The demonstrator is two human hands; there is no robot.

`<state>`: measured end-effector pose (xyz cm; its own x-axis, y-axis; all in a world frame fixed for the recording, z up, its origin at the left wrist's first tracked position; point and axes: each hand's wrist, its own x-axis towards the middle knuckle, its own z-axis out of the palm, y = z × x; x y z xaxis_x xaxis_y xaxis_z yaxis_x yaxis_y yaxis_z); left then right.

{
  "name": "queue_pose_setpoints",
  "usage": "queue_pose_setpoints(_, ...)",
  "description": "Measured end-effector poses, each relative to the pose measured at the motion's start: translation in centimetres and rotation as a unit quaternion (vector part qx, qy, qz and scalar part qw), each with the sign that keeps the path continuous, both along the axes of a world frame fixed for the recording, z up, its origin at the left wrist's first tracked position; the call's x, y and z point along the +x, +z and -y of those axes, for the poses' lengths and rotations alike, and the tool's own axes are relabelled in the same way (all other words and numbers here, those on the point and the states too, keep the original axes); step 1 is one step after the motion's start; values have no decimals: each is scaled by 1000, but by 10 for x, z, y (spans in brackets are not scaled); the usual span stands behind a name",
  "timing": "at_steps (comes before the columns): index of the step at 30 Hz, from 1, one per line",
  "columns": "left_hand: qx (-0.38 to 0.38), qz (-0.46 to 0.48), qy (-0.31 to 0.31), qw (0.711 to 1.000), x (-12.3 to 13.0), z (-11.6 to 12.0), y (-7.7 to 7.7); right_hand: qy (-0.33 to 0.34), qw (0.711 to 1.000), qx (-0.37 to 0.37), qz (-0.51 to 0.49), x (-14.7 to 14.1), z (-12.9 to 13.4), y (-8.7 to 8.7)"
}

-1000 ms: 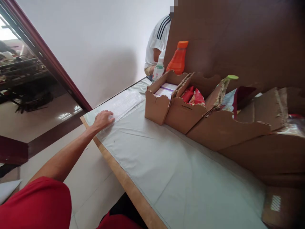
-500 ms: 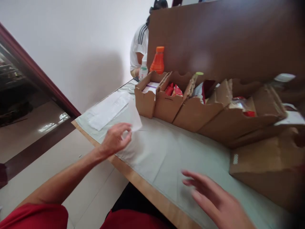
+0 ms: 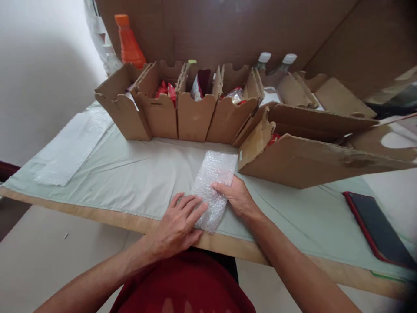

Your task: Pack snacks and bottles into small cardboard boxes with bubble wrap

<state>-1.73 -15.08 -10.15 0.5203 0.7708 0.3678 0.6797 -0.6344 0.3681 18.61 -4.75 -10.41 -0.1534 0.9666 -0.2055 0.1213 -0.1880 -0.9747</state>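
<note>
A clear bubble wrap bag [image 3: 211, 167] lies slanted over the cloth near the table's front edge. My right hand [image 3: 239, 195] grips its right side, thumb on top and the other fingers hidden beneath. From the left, my left hand [image 3: 180, 221] rests its spread fingers on the bag's lower left edge, with the thumb below near the corner. Whether anything is inside the bag I cannot make out. More bubble wrap bags [image 3: 71, 148] lie flat in a pile at the table's left end.
Cardboard bins [image 3: 195, 117] with packets stand in a row at the back. Another cardboard bin [image 3: 293, 161] lies lengthwise at right. An orange bottle [image 3: 130, 45] stands behind the bins. A phone in a red case [image 3: 378, 226] lies on the right of the cloth-covered table [image 3: 143, 174].
My left hand has brought the thin sheet from the left pile to in front of me, where it shows as a bubble wrap bag. My right hand has taken hold of it. The view has swung right.
</note>
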Motion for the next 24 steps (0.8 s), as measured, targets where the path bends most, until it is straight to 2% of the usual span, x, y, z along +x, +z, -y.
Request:
queue_pose_setpoints(6,-25,-35,-30,999,1,-1,-4,38,999,-8,-37,3,-19,0)
queue_pose_setpoints(8,-29,-25,-22,999,5,-4,-3,31,999,21,6,14,-19,5)
queue_pose_setpoints(10,-35,-6,-17,999,7,-7,-1,-6,987,107,117,33,-9,10)
queue_pose_setpoints(12,-43,19,-18,999,7,-9,2,-7,938,248,244,55,13,15)
queue_pose_setpoints(13,-51,32,-19,998,6,-10,4,23,901,320,293,63,26,16)
queue_pose_setpoints(15,-75,58,-21,995,4,-12,5,125,816,432,363,71,50,16)
queue_pose_setpoints(17,-98,77,-19,992,1,-13,6,213,750,483,398,66,68,12)
queue_pose_setpoints(18,-108,82,-17,991,-1,-14,5,241,733,491,404,60,72,8)
queue_pose_setpoints(20,-122,85,-16,989,-3,-13,5,265,728,498,390,45,75,0)
queue_pose_setpoints(21,-129,83,-18,988,-4,-13,4,261,739,497,372,39,74,-3)
queue_pose_setpoints(22,-136,84,-22,987,-5,-12,4,247,759,491,348,34,72,-5)
queue_pose_setpoints(24,-146,89,-27,985,-7,-12,5,201,831,445,269,28,68,-7)
